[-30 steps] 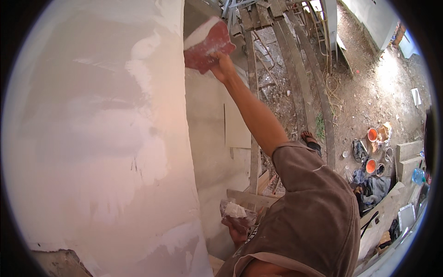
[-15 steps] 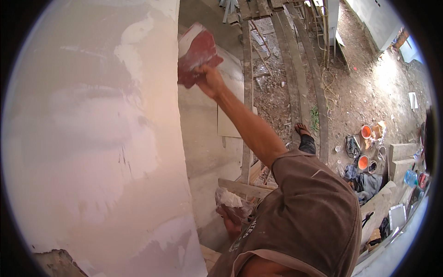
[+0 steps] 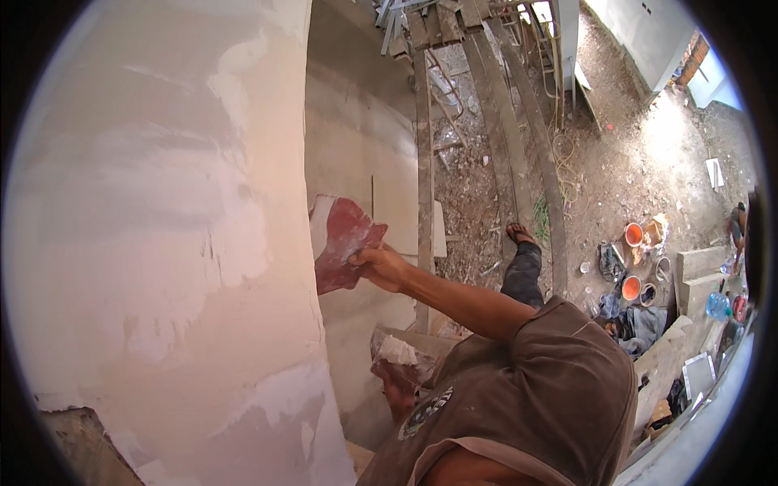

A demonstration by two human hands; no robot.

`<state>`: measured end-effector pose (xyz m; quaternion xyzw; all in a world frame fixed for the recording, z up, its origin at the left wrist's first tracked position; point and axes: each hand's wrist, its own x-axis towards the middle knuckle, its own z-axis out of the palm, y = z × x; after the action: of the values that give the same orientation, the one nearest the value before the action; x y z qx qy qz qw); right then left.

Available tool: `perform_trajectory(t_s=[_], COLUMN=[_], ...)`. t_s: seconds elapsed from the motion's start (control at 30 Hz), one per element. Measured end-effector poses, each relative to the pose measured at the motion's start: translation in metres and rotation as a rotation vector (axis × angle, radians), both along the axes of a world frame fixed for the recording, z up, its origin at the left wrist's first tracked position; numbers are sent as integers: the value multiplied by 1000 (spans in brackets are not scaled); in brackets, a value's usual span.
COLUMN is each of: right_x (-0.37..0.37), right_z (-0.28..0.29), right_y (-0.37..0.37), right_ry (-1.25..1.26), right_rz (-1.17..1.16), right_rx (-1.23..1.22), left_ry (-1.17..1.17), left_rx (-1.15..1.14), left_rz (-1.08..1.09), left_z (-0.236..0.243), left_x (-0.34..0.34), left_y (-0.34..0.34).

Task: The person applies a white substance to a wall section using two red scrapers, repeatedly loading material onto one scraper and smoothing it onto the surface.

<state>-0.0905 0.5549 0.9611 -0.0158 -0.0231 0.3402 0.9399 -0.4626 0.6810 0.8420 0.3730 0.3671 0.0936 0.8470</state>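
Observation:
Pinched in my right hand (image 3: 384, 267) is a dark red, wide-bladed putty spreader (image 3: 347, 236). Whitish putty coats a strip of its blade, which meets the outer edge of the wall panel (image 3: 186, 243). That panel is pale and patched with smoothed filler. Lower in the view, close to my chest, my left hand (image 3: 397, 398) grips a second reddish spreader (image 3: 417, 368), with a lump of white putty (image 3: 397, 351) on top. My left fingers are partly hidden beneath it.
Long planks (image 3: 510, 138) run beside me over rubble ground. My sandalled foot (image 3: 520, 233) is on them. To the right lie buckets with orange insides (image 3: 633, 235), dark cloth (image 3: 646, 326), a blue water bottle (image 3: 718, 305) and concrete blocks (image 3: 703, 263). A person's limb (image 3: 737, 227) shows at the far right.
My right hand has come down along the panel's edge with its spreader, and my arm is drawn nearer my body. My left hand still holds its putty-loaded spreader. More of my leg shows.

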Motion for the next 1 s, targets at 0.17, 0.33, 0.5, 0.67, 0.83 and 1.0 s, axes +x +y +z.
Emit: perform_trajectory(t_s=[0.17, 0.33, 0.5, 0.67, 0.83, 1.0], right_x=[106, 270, 347, 322, 302, 337], right_z=[-20, 67, 209, 308, 375, 460], right_y=[-59, -147, -185, -160, -136, -143], right_ry=[-172, -288, -742, -967, -1132, -1208], right_rz=[-283, -713, -739, -513, -517, -797], right_rx=[-375, -751, -1267, -1428, -1535, -1041], left_ry=[-72, -121, -383, -512, -159, -411], left_rx=[-17, 14, -84, -133, -149, -108], left_rz=[-18, 33, -109, -162, 246, 0], left_z=[4, 16, -4, -15, 6, -30], left_x=[7, 31, 32, 31, 53, 23], left_y=[-9, -34, -33, -43, -67, -52])
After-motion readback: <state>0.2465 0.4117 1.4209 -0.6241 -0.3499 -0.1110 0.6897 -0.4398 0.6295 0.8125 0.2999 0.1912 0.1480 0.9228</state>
